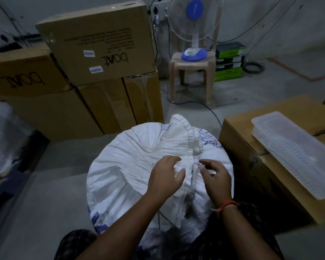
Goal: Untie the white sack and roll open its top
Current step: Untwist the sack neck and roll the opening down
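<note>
Grey concrete floor (45, 194), stacked cardboard boxes (94, 45)

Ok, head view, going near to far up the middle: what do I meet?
Left hand and right hand on the white sack → its gathered top → blue cable → plastic stool → table fan.

white woven sack (120, 171): blue print | cardboard boxes (94, 42): brown, black lettering | table fan (194, 30): white, blue | wrist thread (225, 205): orange | floor line (296, 72): red

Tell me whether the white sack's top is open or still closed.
Still closed. The white sack has its mouth gathered into a puckered seam, with the left hand and right hand on either side of it.
</note>
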`<action>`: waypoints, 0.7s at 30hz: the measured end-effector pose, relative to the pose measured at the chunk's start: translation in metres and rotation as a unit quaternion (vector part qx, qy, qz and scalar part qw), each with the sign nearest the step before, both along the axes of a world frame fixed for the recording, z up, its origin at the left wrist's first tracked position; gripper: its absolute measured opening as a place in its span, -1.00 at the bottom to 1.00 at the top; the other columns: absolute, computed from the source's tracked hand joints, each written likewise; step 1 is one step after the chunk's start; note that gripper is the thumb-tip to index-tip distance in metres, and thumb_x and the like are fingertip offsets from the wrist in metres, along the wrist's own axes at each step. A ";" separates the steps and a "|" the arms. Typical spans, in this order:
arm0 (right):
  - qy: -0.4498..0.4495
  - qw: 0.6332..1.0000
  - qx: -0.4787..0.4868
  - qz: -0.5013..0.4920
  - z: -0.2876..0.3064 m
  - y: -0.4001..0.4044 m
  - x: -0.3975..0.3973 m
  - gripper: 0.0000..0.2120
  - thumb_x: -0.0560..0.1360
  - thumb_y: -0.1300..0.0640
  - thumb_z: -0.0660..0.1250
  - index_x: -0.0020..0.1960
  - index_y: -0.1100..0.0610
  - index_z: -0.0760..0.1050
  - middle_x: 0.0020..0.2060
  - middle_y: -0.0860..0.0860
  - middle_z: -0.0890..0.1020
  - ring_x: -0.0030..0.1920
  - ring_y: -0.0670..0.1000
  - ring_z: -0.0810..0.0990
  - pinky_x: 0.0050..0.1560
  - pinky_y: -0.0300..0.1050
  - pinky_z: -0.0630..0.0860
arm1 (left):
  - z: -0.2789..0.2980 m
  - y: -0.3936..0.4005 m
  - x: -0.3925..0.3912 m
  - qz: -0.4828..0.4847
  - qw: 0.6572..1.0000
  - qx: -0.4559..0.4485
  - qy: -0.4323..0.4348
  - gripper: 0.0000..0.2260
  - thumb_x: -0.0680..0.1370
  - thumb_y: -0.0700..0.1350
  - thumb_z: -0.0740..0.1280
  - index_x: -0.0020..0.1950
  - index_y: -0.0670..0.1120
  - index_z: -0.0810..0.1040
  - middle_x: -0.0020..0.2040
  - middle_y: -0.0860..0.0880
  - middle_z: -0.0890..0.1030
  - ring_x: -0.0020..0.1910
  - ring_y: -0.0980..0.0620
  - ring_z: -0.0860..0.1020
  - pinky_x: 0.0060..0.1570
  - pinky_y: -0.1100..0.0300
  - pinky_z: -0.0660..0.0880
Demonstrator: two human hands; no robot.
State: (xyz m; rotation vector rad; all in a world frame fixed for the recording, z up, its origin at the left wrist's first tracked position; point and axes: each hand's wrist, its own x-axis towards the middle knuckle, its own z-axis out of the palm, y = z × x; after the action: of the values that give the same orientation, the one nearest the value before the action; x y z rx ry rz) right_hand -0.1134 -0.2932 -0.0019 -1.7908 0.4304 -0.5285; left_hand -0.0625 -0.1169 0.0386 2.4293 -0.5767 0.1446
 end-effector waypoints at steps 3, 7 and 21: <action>0.009 0.999 0.038 0.018 -0.004 -0.001 0.011 -0.73 0.53 0.27 0.47 0.01 -0.12 0.67 0.03 -0.02 0.71 0.03 -0.05 0.68 -0.04 -0.36 0.58 | 0.001 -0.013 0.011 0.058 0.998 -0.003 0.023 -0.72 0.54 -0.11 0.44 0.24 -0.10 0.71 0.22 -0.05 0.71 0.22 -0.06 0.64 0.24 0.13 0.52; 0.044 0.980 0.177 0.074 -0.007 -0.001 0.029 -0.77 0.54 0.29 0.47 0.02 -0.04 0.70 0.03 0.04 0.75 0.07 0.07 0.69 0.10 -0.16 0.62 | 0.005 -0.012 0.030 0.112 0.992 -0.033 0.054 -0.74 0.53 -0.18 0.44 0.20 -0.05 0.74 0.22 -0.02 0.72 0.16 -0.02 0.67 0.26 0.11 0.58; 0.051 0.962 0.224 0.146 0.012 -0.006 0.060 -0.80 0.52 0.38 0.45 0.11 0.22 0.71 -0.11 0.02 0.68 -0.22 -0.21 0.63 -0.10 -0.33 0.56 | 0.017 0.004 0.059 0.004 0.998 -0.012 0.060 -0.77 0.60 -0.21 0.44 0.21 0.03 0.73 0.22 0.07 0.71 0.14 0.14 0.66 0.13 0.36 0.61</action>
State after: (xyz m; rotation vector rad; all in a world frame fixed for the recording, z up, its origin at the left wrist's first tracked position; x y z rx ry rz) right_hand -0.0535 -0.2987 0.0100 -1.4114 0.3164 -0.1166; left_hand -0.0035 -0.1127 0.0557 2.3976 -0.5075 0.0084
